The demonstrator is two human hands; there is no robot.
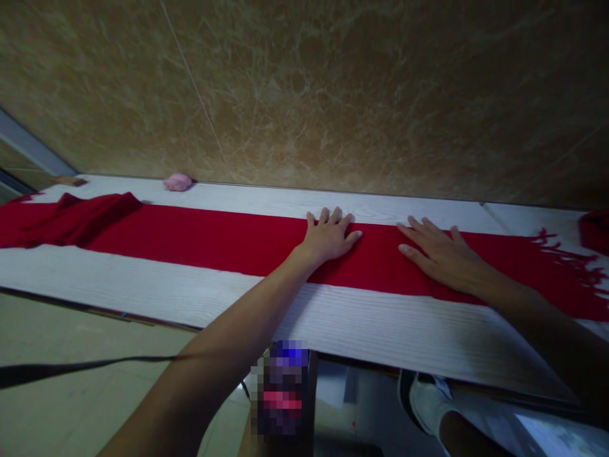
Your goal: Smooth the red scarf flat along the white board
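A long red scarf lies stretched across a white wood-grain table. Its right end is fringed, while the left part is bunched into folds. My left hand rests flat near the scarf's middle, fingers spread, fingertips reaching its far edge. To the right, my right hand lies on the scarf too, palm down with the fingers apart. Flat red cloth shows between the two hands. Neither hand grips anything.
Against the marbled wall sits a small pink object. A brown block is at the far left, and a dark red cloth at the right edge. Below the table's front edge a black strap and a white shoe show.
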